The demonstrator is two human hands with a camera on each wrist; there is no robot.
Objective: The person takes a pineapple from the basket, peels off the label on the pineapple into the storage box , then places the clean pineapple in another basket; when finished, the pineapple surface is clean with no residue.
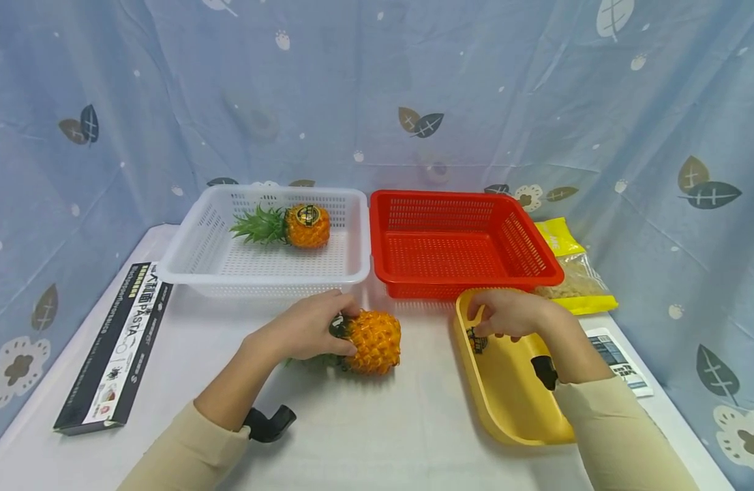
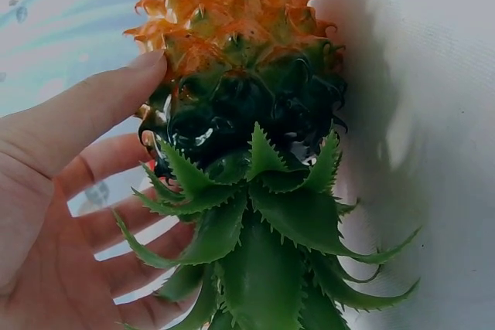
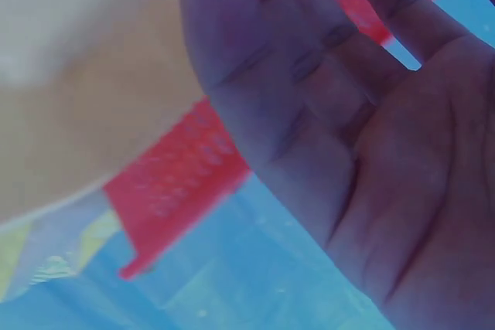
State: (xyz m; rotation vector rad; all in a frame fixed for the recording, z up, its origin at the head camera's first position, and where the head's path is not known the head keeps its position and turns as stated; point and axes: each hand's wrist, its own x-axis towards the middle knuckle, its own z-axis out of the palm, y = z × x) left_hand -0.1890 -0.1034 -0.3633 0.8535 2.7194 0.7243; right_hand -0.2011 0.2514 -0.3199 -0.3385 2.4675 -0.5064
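While the left hand [image 1: 318,327] grasps a pineapple [image 1: 377,341] on the table [image 1: 414,429], just in front of the white basket's [image 1: 263,279] near right corner, fingers around its leaf end, the right hand [image 1: 515,314] is over the yellow tray [image 1: 518,402], at a dark label [image 1: 476,341] by the tray's left edge; can't tell if its fingers pinch it. Progress, judging: another pineapple [image 1: 308,233] lies labelled in the basket, likely done; the held one shows no clear label, so labelling and basketing seem left.
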